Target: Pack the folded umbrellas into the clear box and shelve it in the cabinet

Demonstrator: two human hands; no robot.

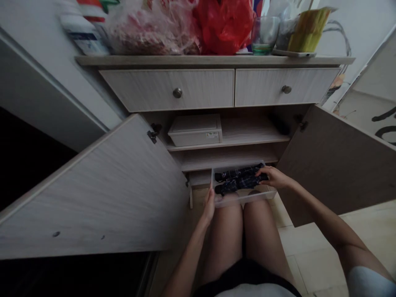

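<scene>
Nearest, resting across the person's knees, is a clear plastic bin (244, 197) holding two folded dark plaid umbrellas (238, 179). The left hand (209, 205) is closed on the bin's near left corner, fingers curled over the rim. The right hand (274, 176) lies over the bin's right end, fingers bent around the umbrellas' tips, thumb at the bin's edge; how tightly it grips cannot be told.

The bin looks light and thin-walled, stiff enough to lift but likely to flex, and smooth, so it is best held by the rim at both ends, as now. The umbrellas look soft-sided and loose inside, and could roll if the bin tips.

Just past the hands are the open cabinet's lower shelves (229, 159), with a white lidded box (195, 130) further up on the left. Both cabinet doors (102, 194) stand open to either side. Farthest, above the drawers (167, 88), the table top carries a red bag (224, 24) and a glass (264, 35).
</scene>
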